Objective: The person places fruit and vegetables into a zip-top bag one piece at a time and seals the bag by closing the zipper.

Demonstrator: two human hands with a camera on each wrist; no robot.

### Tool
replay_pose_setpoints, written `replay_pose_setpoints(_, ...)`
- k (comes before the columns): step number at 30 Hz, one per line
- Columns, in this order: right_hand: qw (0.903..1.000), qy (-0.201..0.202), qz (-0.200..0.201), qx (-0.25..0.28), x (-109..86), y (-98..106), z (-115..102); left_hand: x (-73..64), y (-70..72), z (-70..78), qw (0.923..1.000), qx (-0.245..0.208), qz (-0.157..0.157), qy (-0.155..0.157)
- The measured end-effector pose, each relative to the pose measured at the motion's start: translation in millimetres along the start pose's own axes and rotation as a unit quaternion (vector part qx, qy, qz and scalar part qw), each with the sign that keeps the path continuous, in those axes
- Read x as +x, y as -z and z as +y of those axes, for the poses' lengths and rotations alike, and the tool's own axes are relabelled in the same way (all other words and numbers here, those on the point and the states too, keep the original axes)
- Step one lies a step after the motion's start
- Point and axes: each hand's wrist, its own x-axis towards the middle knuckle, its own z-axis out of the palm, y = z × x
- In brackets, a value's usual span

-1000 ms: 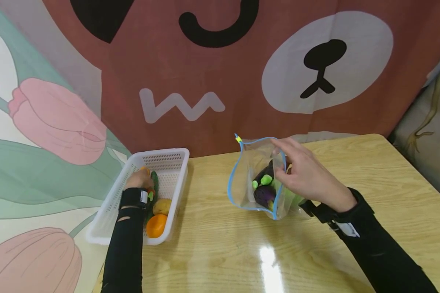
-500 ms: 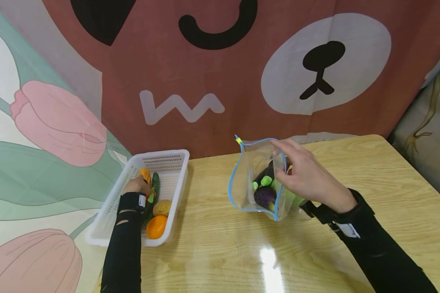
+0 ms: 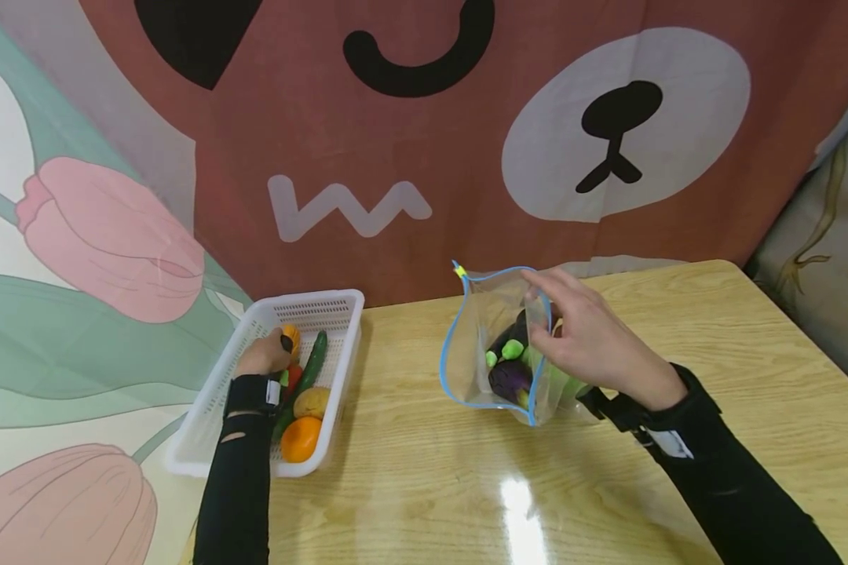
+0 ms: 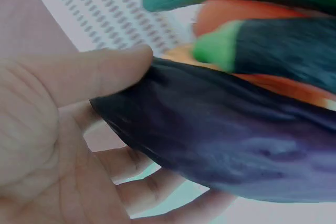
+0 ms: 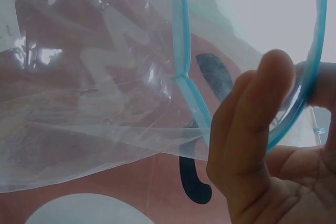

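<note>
In the basket (image 3: 341, 329) I see the left hand (image 3: 263, 357) gripping one end of a dark eggplant (image 4: 226, 135), likely light and slick, safer held mid-length, while the right hand (image 3: 590, 333) pinches the bag (image 3: 469, 349) at its rim.

White basket (image 3: 347, 357), datum for all places. Over its near rim: black sleeve (image 3: 239, 479), blocking that side. Inside, left half: left hand (image 3: 263, 355), gripping a dark eggplant (image 4: 226, 129). Inside, toward the right wall: cucumber (image 3: 316, 359), potato (image 3: 312, 402), orange (image 3: 301, 439) — a barrier beside the hand. Inside, far right corner: bare floor, finger room. Right of basket: broad open strip of table (image 3: 396, 431). Beyond that strip: clear bag (image 3: 469, 353), mouth spread for entry, right hand (image 3: 590, 333) pinching the edge farther from the basket. Behind basket: cloth hanging (image 3: 424, 267) — close backstop.
</note>
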Motion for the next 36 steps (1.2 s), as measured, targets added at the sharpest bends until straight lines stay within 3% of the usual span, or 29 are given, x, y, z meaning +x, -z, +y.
replay_pose_setpoints(8,1.0000,-0.002,0.001,-0.005,0.1,-0.2,0.0,-4.0,15.7,31.4,0.9977,0.021,0.038,-0.051)
replay_pose_setpoints(13,1.0000,-0.001,0.003,-0.008,0.7,-0.5,-0.3,-11.5,24.3,49.2,0.9911,0.015,0.092,-0.096)
replay_pose_setpoints(19,0.9999,-0.001,0.006,-0.009,1.6,-0.6,-0.4,-25.2,35.0,72.6,0.9758,-0.019,0.142,-0.165)
replay_pose_setpoints(27,1.0000,-0.003,0.003,-0.006,0.9,-0.5,-0.2,-47.7,45.2,105.4,0.9511,-0.100,0.149,-0.251)
replay_pose_setpoints(33,1.0000,-0.002,0.003,-0.007,1.3,-0.4,0.7,-70.5,55.6,127.4,0.9316,-0.142,0.177,-0.284)
replay_pose_setpoints(36,1.0000,-0.002,0.002,-0.005,1.7,-0.2,0.5,-82.8,60.5,135.1,0.9178,-0.157,0.193,-0.309)
